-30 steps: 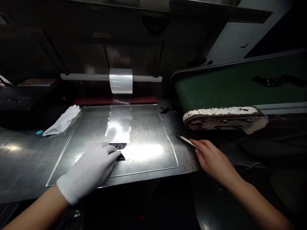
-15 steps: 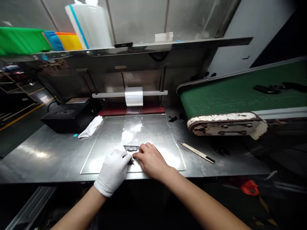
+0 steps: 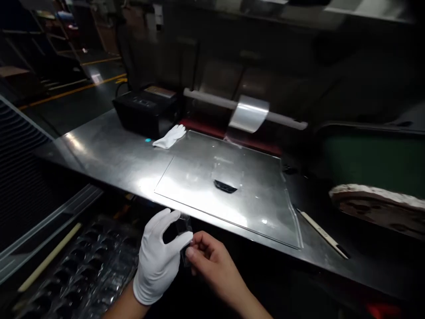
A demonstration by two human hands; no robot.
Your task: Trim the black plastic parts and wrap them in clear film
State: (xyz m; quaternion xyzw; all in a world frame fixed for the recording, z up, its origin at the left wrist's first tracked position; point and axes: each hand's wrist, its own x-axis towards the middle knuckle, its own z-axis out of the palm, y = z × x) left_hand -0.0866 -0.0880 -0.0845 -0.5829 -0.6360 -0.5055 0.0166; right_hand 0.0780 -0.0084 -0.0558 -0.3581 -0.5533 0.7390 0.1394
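My left hand (image 3: 159,259), in a white glove, grips a small dark glossy piece (image 3: 183,223) between thumb and fingers, just off the table's front edge. My bare right hand (image 3: 212,261) pinches at the lower end of the same piece; the fingers partly cover it, and its exact kind is unclear. On the clear sheet (image 3: 195,177) lies another small black part (image 3: 225,186), elongated with slanted ends, apart from both hands. A roll of clear film (image 3: 250,114) hangs on a white rod behind the sheet.
A white glove (image 3: 170,136) lies beside a black box (image 3: 146,110). A craft knife (image 3: 322,232) rests at the right, near the conveyor (image 3: 378,195). Below left is a clear plastic tray (image 3: 79,274) with rounded pockets. The metal table (image 3: 109,150) has a front edge just beyond my hands.
Both hands have moved from above the clear sheet to in front of the table edge, with the dark piece between them. My view has turned left and down, bringing the plastic tray into sight.
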